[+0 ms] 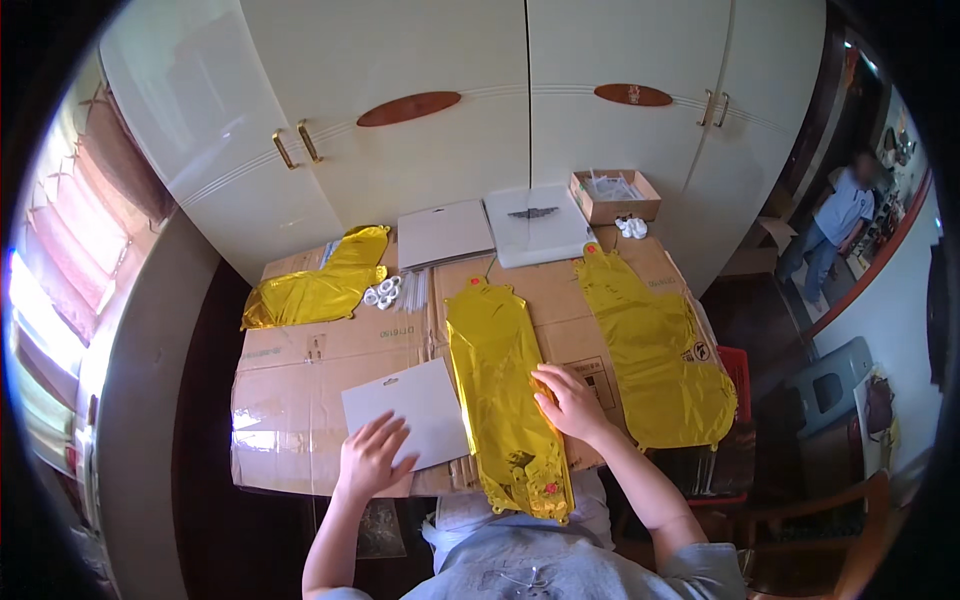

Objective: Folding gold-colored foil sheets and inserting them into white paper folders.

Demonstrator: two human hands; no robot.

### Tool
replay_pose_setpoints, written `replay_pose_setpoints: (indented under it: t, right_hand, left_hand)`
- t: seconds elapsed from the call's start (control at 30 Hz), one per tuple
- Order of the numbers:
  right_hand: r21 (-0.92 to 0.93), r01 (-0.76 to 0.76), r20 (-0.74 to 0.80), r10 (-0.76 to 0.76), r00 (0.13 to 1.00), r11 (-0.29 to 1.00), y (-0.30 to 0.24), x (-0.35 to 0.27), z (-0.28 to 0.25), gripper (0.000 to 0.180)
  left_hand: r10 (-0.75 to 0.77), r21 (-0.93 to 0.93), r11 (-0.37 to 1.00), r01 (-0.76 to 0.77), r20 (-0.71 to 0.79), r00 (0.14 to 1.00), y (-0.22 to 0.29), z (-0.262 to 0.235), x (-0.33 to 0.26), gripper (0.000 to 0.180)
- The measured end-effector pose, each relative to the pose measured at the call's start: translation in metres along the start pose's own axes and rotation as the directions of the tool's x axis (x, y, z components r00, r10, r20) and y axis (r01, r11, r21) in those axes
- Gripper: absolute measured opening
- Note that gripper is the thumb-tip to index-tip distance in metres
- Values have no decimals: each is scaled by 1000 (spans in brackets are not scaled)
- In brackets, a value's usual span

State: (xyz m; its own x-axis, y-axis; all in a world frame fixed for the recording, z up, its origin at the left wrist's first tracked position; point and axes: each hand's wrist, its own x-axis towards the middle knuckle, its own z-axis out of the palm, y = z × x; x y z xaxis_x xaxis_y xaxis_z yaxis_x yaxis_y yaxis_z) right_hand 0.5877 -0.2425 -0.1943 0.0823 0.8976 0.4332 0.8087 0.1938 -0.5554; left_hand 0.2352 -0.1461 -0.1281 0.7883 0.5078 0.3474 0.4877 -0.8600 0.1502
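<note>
A flat gold foil balloon [500,380] lies lengthwise in front of me, its near end hanging over the table edge toward my lap. My right hand [572,402] is at its right edge, the fingers curled over the foil. My left hand [372,456] rests with fingers spread on the lower left of a white card [425,405] with a hang hole. The card's right edge meets the balloon. To the right lies a second gold foil balloon [655,350], flat and wider at its near end. Another gold balloon [320,285] lies at the far left.
Cardboard [290,390] covers the table. At the back are a stack of grey-white cards [445,236], a clear plastic pack [540,228] and a box of clear pieces [615,200]. White ribbon rolls [382,293] lie beside clear straws [415,290]. A person [840,222] stands far right.
</note>
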Motion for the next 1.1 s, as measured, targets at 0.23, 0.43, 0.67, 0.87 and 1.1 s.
replay_pose_setpoints:
  t: [0.23,0.43,0.67,0.87,1.1]
  right_hand:
    - [-106,11,137,3,991,994,6,10,12,54]
    - [-104,36,227,-12,974,994,10,19,15,68]
    - [-173,135,234,-92,968,976,6,19,16,66]
    - [-203,162,258,-107,960,966,2,22,14,64]
    - [-235,192,318,-111,942,953,0,22,15,63]
  left_hand:
    - [39,34,998,-44,131,991,-14,74,96,55]
    - [21,20,999,-26,230,973,-17,90,110,69]
    - [48,40,997,-59,231,972,-15,98,105,76]
    - [39,38,998,-50,253,967,-15,96,106,78]
    - [34,40,998,-45,253,967,-14,96,105,78]
